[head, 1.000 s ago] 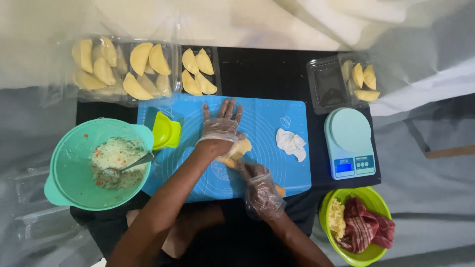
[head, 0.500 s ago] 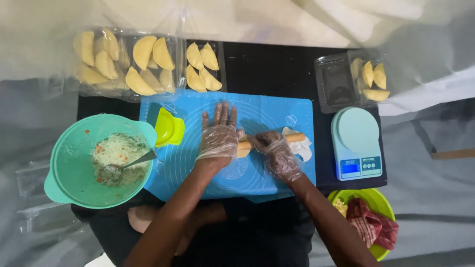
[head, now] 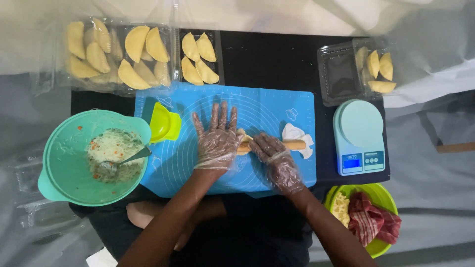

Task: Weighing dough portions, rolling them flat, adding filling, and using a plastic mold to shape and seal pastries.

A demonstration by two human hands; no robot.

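Both my hands wear clear plastic gloves over a blue silicone mat point(head: 277, 106). My left hand point(head: 216, 138) lies flat, fingers spread, on the mat, covering the left end of a wooden rolling pin point(head: 293, 145) and a piece of yellow dough point(head: 242, 133). My right hand point(head: 269, 151) rests on the middle of the pin, fingers curled over it. The pin's right end pokes out beside a small white lump of dough point(head: 296, 133) on the mat.
A teal bowl point(head: 59, 163) with noodle filling and a spoon stands left, next to a yellow-green press mould point(head: 164, 122). Clear trays of folded pastries point(head: 133, 49) line the back. A scale point(head: 358, 136) and a green bowl point(head: 381, 195) with cloth sit right.
My right hand came up from the mat's front edge onto the rolling pin. My left hand shifted slightly and stays flat on the dough. The view moved closer.
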